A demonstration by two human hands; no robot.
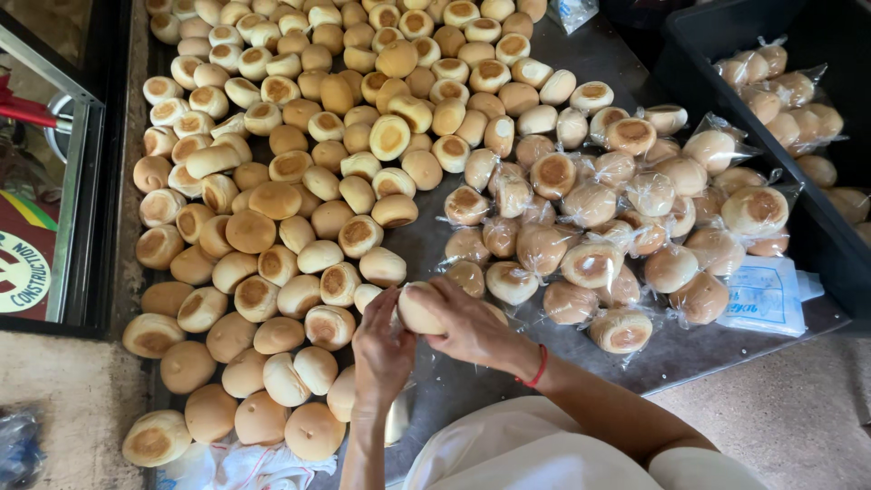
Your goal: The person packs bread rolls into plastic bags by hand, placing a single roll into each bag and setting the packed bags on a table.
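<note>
A pale bun (419,308) sits clamped between both hands, the left hand (381,354) and right hand (467,322) closed on it together. Clear-bagged buns (626,213) pile right of the hands, beside a flat white-and-blue packet (767,295). Loose buns (299,181) spread left and beyond, over a dark metal table (581,349). A black crate (817,227) stands far right.

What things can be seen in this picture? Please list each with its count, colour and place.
Loose bread buns: very many, golden brown, left and centre of table.
Bagged buns: many, clear plastic, right of table.
Metal table: one, grey.
Crate: one, black, right, holding more bagged buns.
Stack of plastic bags: one, clear with blue print, right table edge.
Bracelet: one, red, right wrist.
Left hand: touching a bun.
Right hand: gripping a held bun.
</note>
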